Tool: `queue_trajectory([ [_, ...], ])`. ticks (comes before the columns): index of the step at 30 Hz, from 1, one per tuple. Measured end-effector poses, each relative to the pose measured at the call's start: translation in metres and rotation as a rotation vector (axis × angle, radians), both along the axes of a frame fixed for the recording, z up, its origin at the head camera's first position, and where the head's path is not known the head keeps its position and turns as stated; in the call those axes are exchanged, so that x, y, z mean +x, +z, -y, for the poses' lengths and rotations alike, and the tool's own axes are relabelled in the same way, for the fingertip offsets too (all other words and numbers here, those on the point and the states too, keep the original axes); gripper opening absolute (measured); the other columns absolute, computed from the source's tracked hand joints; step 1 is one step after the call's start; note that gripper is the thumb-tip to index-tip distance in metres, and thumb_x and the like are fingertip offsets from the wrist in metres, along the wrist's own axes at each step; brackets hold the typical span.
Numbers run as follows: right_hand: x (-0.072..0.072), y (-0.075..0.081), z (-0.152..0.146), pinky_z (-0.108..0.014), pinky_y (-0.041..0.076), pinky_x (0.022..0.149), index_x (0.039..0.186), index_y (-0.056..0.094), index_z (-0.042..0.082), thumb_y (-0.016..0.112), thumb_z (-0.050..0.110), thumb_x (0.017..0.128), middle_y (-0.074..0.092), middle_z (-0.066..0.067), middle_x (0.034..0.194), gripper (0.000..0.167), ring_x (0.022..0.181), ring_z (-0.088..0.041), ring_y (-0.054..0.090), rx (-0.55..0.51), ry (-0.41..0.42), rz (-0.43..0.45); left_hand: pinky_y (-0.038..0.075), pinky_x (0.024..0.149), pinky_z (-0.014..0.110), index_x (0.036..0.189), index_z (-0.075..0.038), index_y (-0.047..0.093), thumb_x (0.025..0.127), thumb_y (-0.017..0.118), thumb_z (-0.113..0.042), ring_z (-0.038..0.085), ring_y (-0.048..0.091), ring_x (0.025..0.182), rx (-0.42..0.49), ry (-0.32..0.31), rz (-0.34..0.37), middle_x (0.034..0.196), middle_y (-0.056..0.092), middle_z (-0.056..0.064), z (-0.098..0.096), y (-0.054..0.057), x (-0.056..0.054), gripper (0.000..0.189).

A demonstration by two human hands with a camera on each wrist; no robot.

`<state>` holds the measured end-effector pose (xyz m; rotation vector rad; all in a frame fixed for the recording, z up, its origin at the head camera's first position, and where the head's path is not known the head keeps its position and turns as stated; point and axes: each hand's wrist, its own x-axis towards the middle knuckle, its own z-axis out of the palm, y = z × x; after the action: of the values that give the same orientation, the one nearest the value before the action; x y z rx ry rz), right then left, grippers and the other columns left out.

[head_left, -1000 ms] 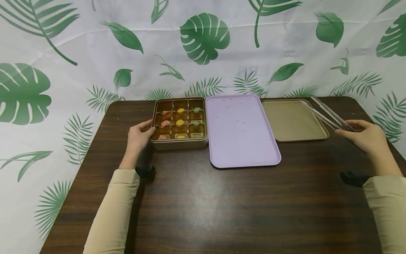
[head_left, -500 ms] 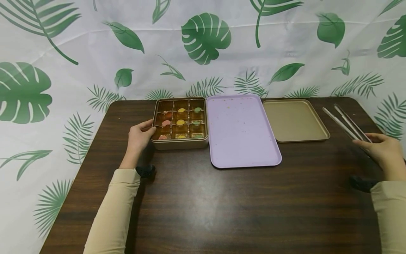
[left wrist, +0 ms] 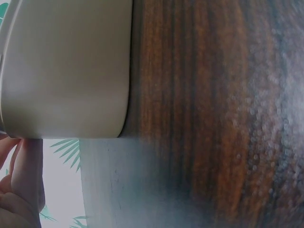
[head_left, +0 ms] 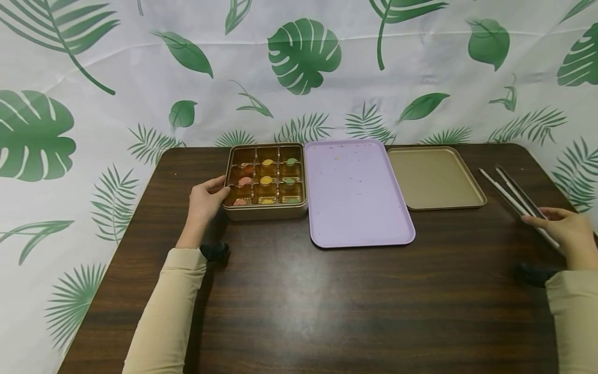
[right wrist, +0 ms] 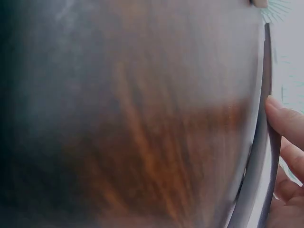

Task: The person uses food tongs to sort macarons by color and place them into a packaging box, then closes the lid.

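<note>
A gold tin box [head_left: 266,212] stands at the back left of the table, with a clear compartment insert inside. Small pink, yellow and green rounded pieces [head_left: 266,180] sit in its compartments, too small to name. My left hand [head_left: 204,203] rests against the box's left side, its fingers touching the wall; the left wrist view shows those fingers [left wrist: 29,166] fairly straight at the box's edge. At the far right, my right hand [head_left: 566,231] pinches a pair of metal tongs [head_left: 514,200] between thumb and fingers. The tongs' arms are spread, tips pointing to the back left.
A lilac tray [head_left: 357,208] with small crumbs lies directly right of the box. Beyond it is a shallow gold lid or tray [head_left: 436,176]. Brown table [head_left: 299,301] extends in front, and a leaf-print cloth [head_left: 303,119] hangs behind the table.
My right hand has moved right and toward me with the tongs, away from above the gold lid or tray, and has slowed. My left hand has stayed at the box.
</note>
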<state>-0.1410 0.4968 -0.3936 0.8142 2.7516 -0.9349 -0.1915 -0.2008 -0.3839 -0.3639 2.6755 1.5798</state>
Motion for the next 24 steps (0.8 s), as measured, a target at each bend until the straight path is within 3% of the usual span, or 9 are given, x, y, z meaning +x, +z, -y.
queue_trajectory([
  [7, 0.002, 0.003, 0.003, -0.065, 0.025, 0.107, 0.146, 0.017, -0.011, 0.048, 0.047, 0.095, 0.014, -0.039, 0.149, 0.083, 0.133, -0.060, 0.020, -0.008, 0.018, 0.001, 0.047, 0.099, 0.046, 0.139, -0.009, 0.051, 0.097, 0.054, -0.017, 0.034, 0.057, 0.120, -0.024, 0.009, -0.001, 0.135, 0.056, 0.021, 0.000, 0.002, 0.000, 0.043],
  [24, -0.001, 0.003, 0.011, -0.064, 0.027, 0.106, 0.144, 0.018, -0.014, 0.049, 0.036, 0.096, 0.015, -0.041, 0.147, 0.077, 0.131, -0.059, 0.022, 0.036, 0.018, 0.005, 0.047, 0.101, 0.045, 0.139, -0.008, 0.051, 0.096, 0.054, -0.014, 0.033, 0.057, 0.120, 0.019, 0.035, 0.002, 0.138, 0.054, 0.020, 0.000, 0.002, 0.001, 0.043],
])
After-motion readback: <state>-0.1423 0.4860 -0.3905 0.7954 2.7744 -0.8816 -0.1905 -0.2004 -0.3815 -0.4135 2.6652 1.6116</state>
